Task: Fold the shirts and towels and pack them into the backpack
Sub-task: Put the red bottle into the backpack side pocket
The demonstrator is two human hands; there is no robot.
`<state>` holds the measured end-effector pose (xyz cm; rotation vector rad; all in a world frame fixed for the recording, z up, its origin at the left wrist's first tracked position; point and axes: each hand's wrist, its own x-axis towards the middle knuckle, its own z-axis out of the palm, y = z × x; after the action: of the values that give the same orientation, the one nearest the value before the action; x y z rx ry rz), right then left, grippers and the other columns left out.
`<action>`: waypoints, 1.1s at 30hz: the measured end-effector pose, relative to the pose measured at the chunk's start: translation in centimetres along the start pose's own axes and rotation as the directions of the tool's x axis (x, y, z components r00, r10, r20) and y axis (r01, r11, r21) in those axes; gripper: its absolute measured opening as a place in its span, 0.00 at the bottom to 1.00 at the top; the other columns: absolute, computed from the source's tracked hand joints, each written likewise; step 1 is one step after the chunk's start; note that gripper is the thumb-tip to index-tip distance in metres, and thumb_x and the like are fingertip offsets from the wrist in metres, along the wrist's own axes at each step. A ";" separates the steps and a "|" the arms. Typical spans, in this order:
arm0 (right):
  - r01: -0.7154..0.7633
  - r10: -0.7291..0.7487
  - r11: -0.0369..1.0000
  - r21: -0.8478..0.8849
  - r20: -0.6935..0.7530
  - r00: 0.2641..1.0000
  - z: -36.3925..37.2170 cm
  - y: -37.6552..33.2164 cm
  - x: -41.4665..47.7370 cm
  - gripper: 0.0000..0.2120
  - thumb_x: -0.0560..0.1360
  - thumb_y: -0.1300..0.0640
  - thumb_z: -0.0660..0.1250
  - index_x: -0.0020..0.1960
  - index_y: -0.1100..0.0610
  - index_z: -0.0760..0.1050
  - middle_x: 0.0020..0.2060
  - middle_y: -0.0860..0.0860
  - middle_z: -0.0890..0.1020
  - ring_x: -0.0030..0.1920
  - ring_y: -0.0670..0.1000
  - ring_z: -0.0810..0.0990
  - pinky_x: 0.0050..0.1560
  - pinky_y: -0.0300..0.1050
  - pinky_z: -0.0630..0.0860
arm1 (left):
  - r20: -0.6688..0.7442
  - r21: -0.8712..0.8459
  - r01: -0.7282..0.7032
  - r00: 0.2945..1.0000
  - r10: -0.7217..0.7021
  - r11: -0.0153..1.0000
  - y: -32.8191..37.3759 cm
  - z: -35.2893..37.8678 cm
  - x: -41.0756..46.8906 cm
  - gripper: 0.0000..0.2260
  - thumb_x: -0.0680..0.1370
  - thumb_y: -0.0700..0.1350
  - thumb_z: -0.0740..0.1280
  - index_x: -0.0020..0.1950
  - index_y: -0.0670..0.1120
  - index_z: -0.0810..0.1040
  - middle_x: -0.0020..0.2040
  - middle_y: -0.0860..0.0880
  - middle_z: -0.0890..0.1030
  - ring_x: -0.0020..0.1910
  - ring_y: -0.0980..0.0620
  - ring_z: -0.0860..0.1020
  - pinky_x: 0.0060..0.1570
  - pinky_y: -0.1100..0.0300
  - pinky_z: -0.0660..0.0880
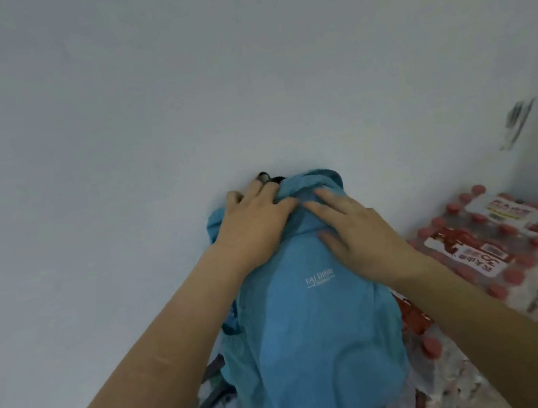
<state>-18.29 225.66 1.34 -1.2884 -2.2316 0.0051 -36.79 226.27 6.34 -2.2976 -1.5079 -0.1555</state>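
One blue backpack stands at lower centre of the frame against a white wall, bearing a single white logo that reads roughly "TAI DING" above a script line too blurred to read. Two hands meet at its top: the left hand curls its fingers over the bunched upper edge and grips it, and the right hand presses straight fingers flat on the fabric. At least two shrink-wrapped packs of red-capped bottles fill the lower right, their red-and-white labels illegible.

Head camera, wide-angle, looking forward-down, close above backpack against wall.
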 end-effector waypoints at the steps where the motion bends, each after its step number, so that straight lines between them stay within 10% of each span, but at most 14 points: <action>1: -0.050 0.048 0.997 0.058 0.031 0.998 -0.2 0.1 -1.2 0.25 0.80 0.54 0.60 0.75 0.49 0.60 0.76 0.49 0.58 0.74 0.51 0.60 0.70 0.51 0.64 | 0.024 -0.033 -0.003 1.000 0.004 0.999 0.0 -0.5 -0.4 0.17 0.79 0.48 0.59 0.68 0.58 0.68 0.72 0.48 0.62 0.69 0.45 0.58 0.59 0.47 0.60; 8: -0.389 0.424 0.776 0.497 0.046 0.904 -4.6 1.1 -8.6 0.12 0.78 0.56 0.63 0.61 0.47 0.75 0.49 0.40 0.81 0.47 0.37 0.80 0.47 0.30 0.76 | -0.421 -0.383 -0.229 0.906 0.051 0.895 4.6 -3.6 -1.6 0.12 0.73 0.37 0.64 0.52 0.48 0.82 0.56 0.47 0.80 0.55 0.45 0.75 0.54 0.48 0.75; 13: -0.512 0.560 0.570 0.643 0.151 0.814 -7.6 3.6 -12.9 0.09 0.79 0.61 0.63 0.50 0.50 0.80 0.40 0.49 0.85 0.42 0.50 0.84 0.50 0.48 0.80 | -0.254 -0.682 -0.219 0.966 0.056 0.698 11.7 -2.2 -2.0 0.09 0.76 0.46 0.63 0.51 0.52 0.82 0.39 0.54 0.84 0.37 0.53 0.80 0.40 0.54 0.78; 21: -0.653 0.761 0.423 0.628 0.144 0.632 -10.5 13.2 -20.4 0.09 0.78 0.62 0.63 0.48 0.52 0.81 0.38 0.50 0.85 0.41 0.51 0.84 0.44 0.42 0.80 | -0.007 -0.768 -0.149 0.975 0.223 0.623 23.6 4.5 2.4 0.11 0.77 0.39 0.66 0.53 0.51 0.83 0.52 0.56 0.81 0.47 0.61 0.74 0.51 0.72 0.71; 33: -0.742 0.932 0.339 0.578 -0.097 0.350 -19.1 33.9 -26.8 0.15 0.77 0.57 0.65 0.62 0.49 0.71 0.58 0.50 0.77 0.55 0.50 0.77 0.60 0.55 0.75 | 0.084 -0.888 -0.035 0.968 0.238 0.459 42.6 5.4 17.8 0.10 0.79 0.43 0.64 0.55 0.54 0.81 0.49 0.60 0.80 0.42 0.64 0.76 0.47 0.66 0.77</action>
<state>27.89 217.40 -4.07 -1.8311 -0.8303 0.5649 8.34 228.77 -4.27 -3.3303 -1.5037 -0.8974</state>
